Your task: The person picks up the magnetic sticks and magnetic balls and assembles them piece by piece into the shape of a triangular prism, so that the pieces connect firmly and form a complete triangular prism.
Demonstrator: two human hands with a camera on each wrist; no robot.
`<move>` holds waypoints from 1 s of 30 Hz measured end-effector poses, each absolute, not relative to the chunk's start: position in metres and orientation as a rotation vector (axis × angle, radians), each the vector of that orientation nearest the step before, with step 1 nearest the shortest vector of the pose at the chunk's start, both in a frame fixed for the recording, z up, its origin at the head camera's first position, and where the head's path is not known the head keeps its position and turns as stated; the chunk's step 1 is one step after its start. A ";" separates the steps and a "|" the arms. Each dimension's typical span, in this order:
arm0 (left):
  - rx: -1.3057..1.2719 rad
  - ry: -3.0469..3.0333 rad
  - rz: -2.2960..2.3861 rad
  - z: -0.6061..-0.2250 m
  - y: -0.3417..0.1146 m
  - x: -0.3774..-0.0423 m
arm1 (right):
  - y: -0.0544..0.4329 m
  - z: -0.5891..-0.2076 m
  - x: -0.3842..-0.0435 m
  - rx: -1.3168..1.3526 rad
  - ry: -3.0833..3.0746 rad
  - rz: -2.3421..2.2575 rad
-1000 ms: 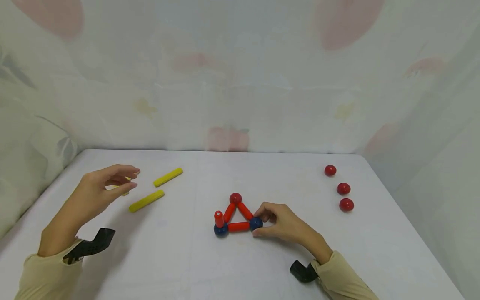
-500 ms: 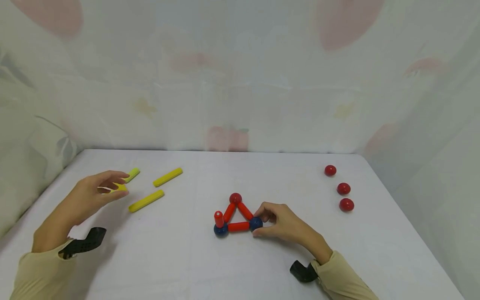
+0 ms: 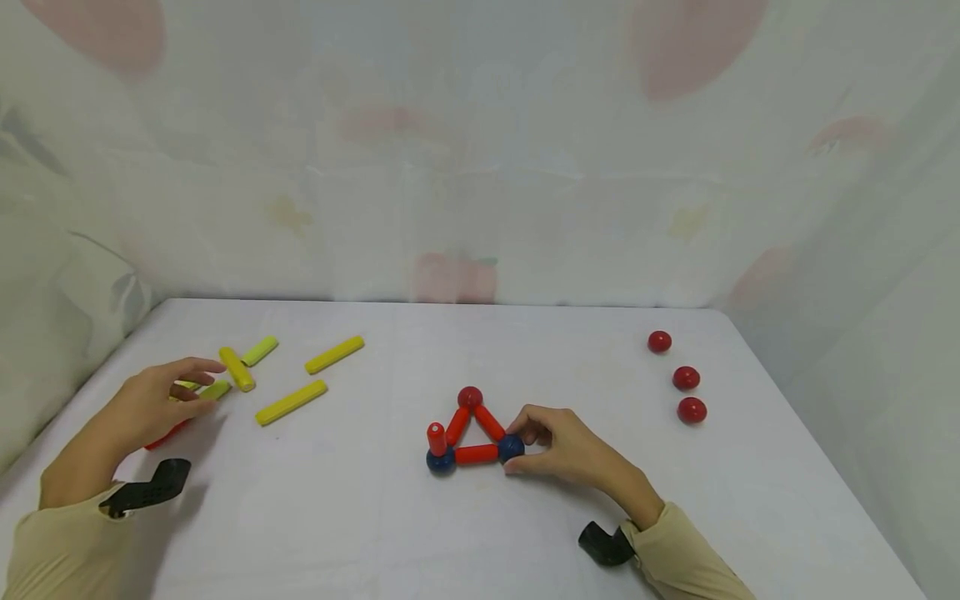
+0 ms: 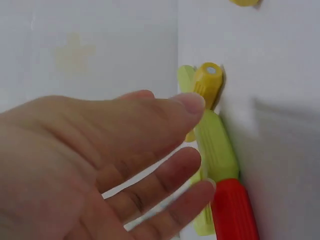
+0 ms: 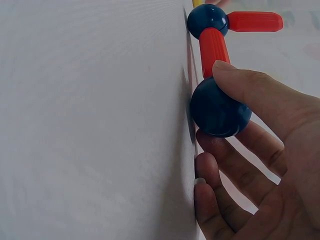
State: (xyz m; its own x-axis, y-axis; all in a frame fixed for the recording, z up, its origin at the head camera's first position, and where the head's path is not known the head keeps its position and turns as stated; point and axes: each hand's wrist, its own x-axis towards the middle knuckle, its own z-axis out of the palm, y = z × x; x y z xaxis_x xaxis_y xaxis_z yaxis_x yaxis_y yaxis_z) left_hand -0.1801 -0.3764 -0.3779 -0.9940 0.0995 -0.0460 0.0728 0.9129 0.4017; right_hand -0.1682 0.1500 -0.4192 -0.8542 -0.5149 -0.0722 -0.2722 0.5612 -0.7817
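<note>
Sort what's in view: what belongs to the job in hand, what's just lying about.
In the job, it seems:
triangle of red rods
blue ball pinched by the right grip
corner ball under the upright red rod
far-corner red ball
mixed rods by left grip, perhaps

Probably just lying about:
two yellow rods nearest the triangle
three loose red balls

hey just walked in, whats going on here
A person's right hand pinches a blue ball at one corner of a triangle of red rods. A second blue ball, with an upright red rod on it, and a red ball make the other corners. The left hand is open among loose yellow rods, green rods and another red rod, gripping nothing visibly. Three loose red balls lie off to the right.
</note>
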 end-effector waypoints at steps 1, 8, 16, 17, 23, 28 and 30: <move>0.123 2.994 0.620 -0.378 -0.377 -0.180 | 0.150 -0.419 -0.168 -0.650 2.506 -1.179; 0.056 2.958 0.540 -0.382 -0.384 -0.183 | 0.150 -0.419 -0.168 -0.655 2.513 -1.172; 0.020 2.964 0.531 -0.388 -0.386 -0.185 | 0.150 -0.420 -0.169 -0.649 2.504 -1.175; 0.025 2.969 0.534 -0.389 -0.386 -0.185 | 0.150 -0.420 -0.169 -0.650 2.503 -1.175; 0.036 2.973 0.547 -0.394 -0.386 -0.184 | 0.150 -0.418 -0.168 -0.650 2.498 -1.178; 0.044 2.941 0.550 -0.394 -0.386 -0.185 | 0.151 -0.416 -0.168 -0.664 2.502 -1.177; 0.062 2.939 0.522 -0.393 -0.386 -0.186 | 0.150 -0.416 -0.167 -0.667 2.503 -1.174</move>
State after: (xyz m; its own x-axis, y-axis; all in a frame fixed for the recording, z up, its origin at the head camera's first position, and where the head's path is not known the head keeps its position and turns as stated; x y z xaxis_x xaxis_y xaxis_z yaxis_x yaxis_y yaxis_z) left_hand -0.1860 -0.3861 -0.3930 -0.9870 0.0677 -0.1458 0.0133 0.9384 0.3452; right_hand -0.1675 0.1504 -0.4163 -0.8486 -0.5245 -0.0688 -0.2826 0.5594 -0.7793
